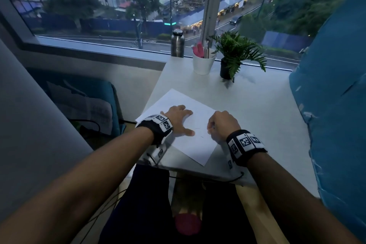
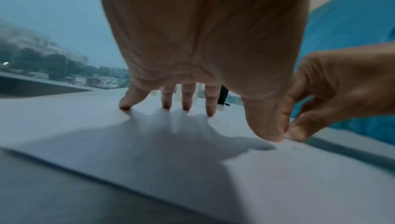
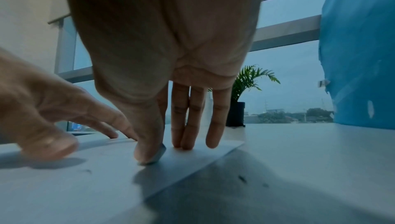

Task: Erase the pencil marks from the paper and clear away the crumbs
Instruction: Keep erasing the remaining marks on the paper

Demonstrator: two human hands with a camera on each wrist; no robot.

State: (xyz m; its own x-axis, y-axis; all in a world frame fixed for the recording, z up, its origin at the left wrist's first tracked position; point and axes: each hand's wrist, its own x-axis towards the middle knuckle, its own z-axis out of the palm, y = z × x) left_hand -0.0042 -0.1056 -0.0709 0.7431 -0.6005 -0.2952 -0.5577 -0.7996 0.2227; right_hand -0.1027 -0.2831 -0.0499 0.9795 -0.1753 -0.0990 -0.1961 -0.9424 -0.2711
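Pinching eraser (image 3: 159,154) on paper (image 1: 195,145), right hand (image 1: 222,125)

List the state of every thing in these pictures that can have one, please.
paper: flat on the table, faint marks left
left hand: fingers spread, pressing the paper
right hand: pinching a small eraser onto the paper
crumbs: dark bits on the table
metal bottle: upright, capped
white cup: upright, holding pens
potted plant: upright
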